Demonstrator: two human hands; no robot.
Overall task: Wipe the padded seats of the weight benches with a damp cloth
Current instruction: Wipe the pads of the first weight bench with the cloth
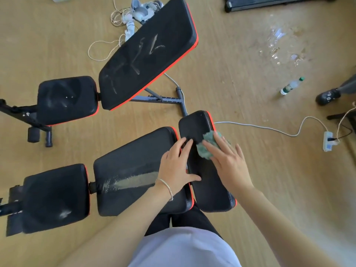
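The right hand [228,160] lies flat on the green cloth [206,146], fingers straight and spread, pressing it down without curling round it. The cloth sits on the right side of the near bench's narrow head pad [206,182], towards the far end, and part of it hangs over the red-trimmed edge. The left hand [178,166] is also flat and holds nothing. Its fingers lie straight across the gap between the back pad [134,157] and the head pad, with the thumb stretched onto the head pad. A thin bracelet [167,187] circles that wrist.

A pale streak [133,180] runs along the back pad from the left wrist towards the seat [55,197], which lies at the lower left and has a small pale smear.

Beyond, the far bench [148,53] has its long pad marked with pale strokes that cannot be read as writing. Its own seat is at the left, and small white print on its frame is too small to read.

On the floor [240,89] to the right, a grey cable [269,128] runs to a white power strip [328,141] with a plug in it. Farther off is a clear bottle [291,86] with a green cap. How full it is cannot be told, and its label is too small to read. Past it, a wet patch [279,45] shines.
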